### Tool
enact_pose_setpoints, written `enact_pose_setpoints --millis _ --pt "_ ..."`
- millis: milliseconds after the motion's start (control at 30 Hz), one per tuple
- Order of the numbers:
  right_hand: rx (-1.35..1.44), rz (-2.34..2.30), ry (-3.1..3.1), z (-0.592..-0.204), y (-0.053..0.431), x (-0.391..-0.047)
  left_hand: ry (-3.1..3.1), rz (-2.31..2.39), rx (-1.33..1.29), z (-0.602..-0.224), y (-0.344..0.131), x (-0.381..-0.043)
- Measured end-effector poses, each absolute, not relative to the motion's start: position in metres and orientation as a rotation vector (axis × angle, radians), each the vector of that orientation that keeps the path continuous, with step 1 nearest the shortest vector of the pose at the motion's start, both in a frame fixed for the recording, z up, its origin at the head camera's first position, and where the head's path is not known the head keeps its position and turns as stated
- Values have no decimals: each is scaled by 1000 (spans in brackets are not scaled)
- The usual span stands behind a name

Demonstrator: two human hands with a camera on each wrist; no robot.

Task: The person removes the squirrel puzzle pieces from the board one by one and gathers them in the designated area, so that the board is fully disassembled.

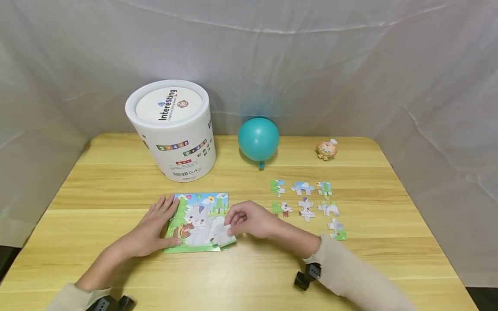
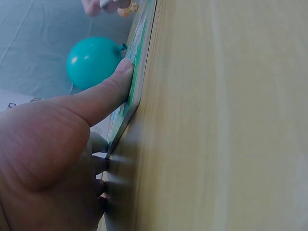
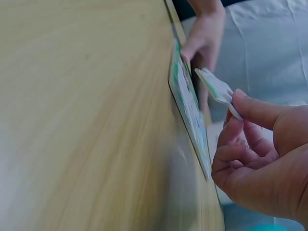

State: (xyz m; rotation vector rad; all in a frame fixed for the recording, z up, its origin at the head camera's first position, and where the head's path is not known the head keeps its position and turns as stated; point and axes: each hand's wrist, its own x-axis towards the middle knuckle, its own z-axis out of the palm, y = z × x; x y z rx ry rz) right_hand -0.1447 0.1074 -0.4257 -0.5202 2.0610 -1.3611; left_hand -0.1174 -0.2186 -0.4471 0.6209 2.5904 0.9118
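A puzzle board [image 1: 186,249] with a grey squirrel picture lies on the table in front of me. My left hand [image 1: 151,231] rests at its left side, fingers extended along the edge and the thumb lying on the lower left of the picture. Over the board's lower right corner, my right hand [image 1: 254,220] pinches a puzzle piece [image 3: 216,89], grey-white with a green edge, between thumb and fingers. The right wrist view shows this piece tilted and raised off the board. Several loose puzzle pieces [image 1: 306,209] lie spread to the right.
A large white bucket [image 1: 175,151] with a lid stands behind the board. Right of it sits a teal balloon [image 1: 258,139], and a small lion figurine [image 1: 327,149] is at the back right. Grey cloth [image 1: 295,69] hangs behind the wooden table [image 1: 249,280].
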Motion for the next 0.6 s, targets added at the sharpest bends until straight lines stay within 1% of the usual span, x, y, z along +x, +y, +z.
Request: enact_pose_setpoints --millis 233,600 --pt "-417 -1415 2112 -429 161 -144 2588 911 617 -449 -218 -118" --pt "-249 -1465 2141 -427 232 -129 2593 914 614 -448 -219 -117"
